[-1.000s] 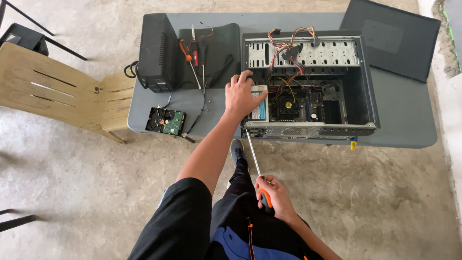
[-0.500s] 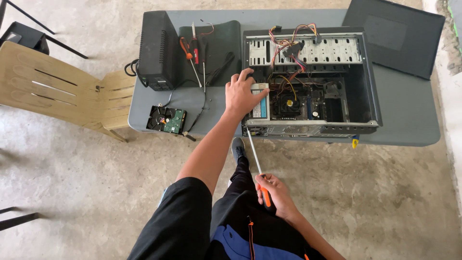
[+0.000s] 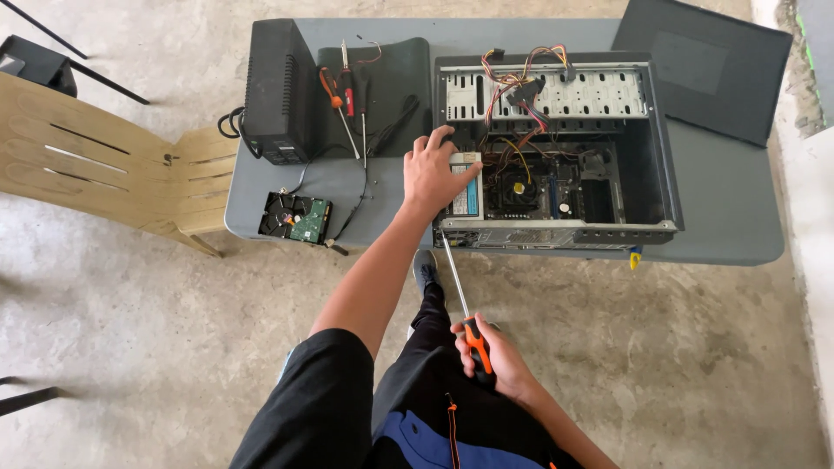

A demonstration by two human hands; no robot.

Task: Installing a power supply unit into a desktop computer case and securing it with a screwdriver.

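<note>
Our left hand (image 3: 437, 174) lies spread, fingers open, on the metal power supply (image 3: 463, 187) at the near left corner of the open steel case (image 3: 556, 148), which lies flat on the grey table (image 3: 730, 234). Our right hand (image 3: 491, 360) is closed around the orange-and-black handle of a long, thin screwdriver (image 3: 460, 300), its shaft pointing up at the case's front edge. Coloured wires (image 3: 521, 87) tangle inside. Left of the case sit a black mat (image 3: 391, 74) with small tools, a black box (image 3: 278, 91) and a bare hard drive (image 3: 295, 217). A tan slatted chair (image 3: 95, 165) stands beside the table.
</note>
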